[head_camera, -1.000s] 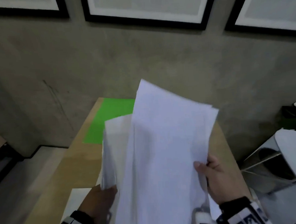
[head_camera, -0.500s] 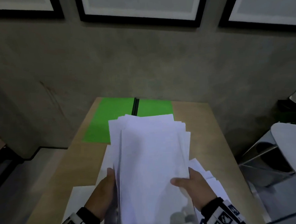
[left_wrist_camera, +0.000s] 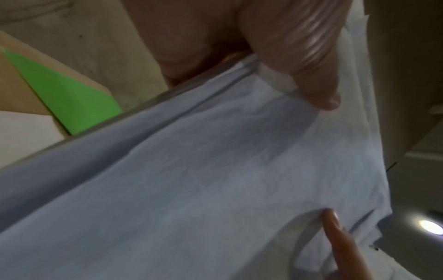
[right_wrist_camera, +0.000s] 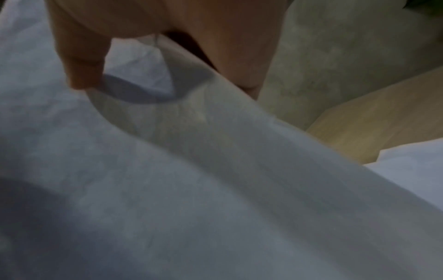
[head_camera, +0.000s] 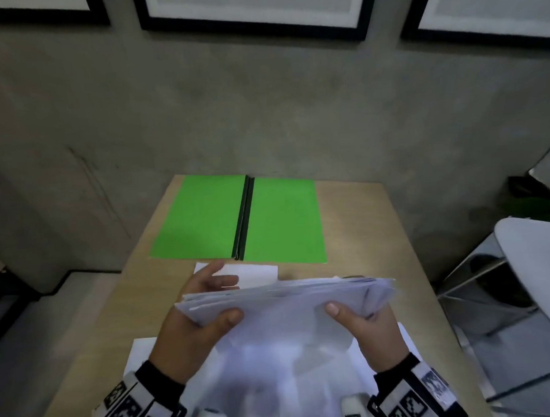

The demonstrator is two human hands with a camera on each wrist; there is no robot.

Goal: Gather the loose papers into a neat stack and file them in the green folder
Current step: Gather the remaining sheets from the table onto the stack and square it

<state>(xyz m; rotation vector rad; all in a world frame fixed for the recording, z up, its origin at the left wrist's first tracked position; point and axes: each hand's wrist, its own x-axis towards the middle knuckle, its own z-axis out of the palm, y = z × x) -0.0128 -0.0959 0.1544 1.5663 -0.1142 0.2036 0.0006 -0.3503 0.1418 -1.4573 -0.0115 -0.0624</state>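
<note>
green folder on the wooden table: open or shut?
Open. The green folder lies flat on the wooden table, both covers spread either side of its dark spine, nothing on them.

The folder (head_camera: 245, 221) lay open on the far part of the table (head_camera: 370, 235), against the wall (head_camera: 262, 107). A loose sheet (head_camera: 254, 273) lay just before it. Nearer still, the stack of papers (head_camera: 282, 316) was held above the table, the left hand (head_camera: 191, 334) at its left end, the right hand (head_camera: 369, 331) at its right, with more sheets (head_camera: 138, 355) on the table beneath.
</note>
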